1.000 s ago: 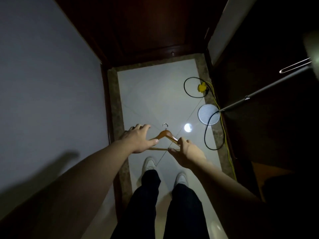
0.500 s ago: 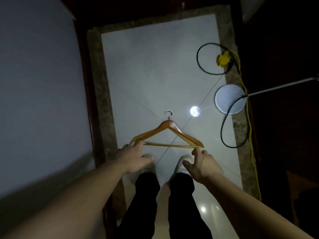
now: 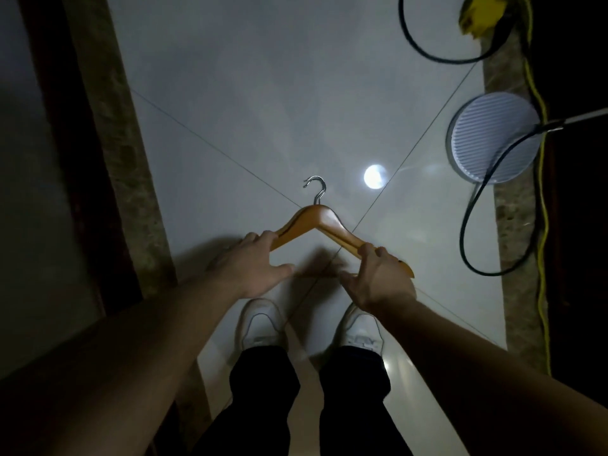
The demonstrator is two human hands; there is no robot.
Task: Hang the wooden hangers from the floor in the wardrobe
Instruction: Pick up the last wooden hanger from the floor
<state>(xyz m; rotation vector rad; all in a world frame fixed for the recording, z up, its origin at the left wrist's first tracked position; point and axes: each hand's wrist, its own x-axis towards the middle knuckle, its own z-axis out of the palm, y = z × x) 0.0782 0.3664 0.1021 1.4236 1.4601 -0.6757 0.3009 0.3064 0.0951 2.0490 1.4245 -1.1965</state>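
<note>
One wooden hanger (image 3: 320,222) over the pale tiled floor (image 3: 263,93), both hands on it! The left hand (image 3: 245,269) covers one arm's end with fingers curled over it and thumb spread wide; the right hand (image 3: 378,278) wraps the other arm. Its lower bar is blurred, barely readable. Two white shoes (image 3: 260,324) sit below, a black cable (image 3: 473,205) loops at right, cut off by the frame.

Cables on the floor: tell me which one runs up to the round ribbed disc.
The black cable: it loops across the tile and ends at the round ribbed disc. The yellow cable only runs past, along the stone border beside it.
</note>
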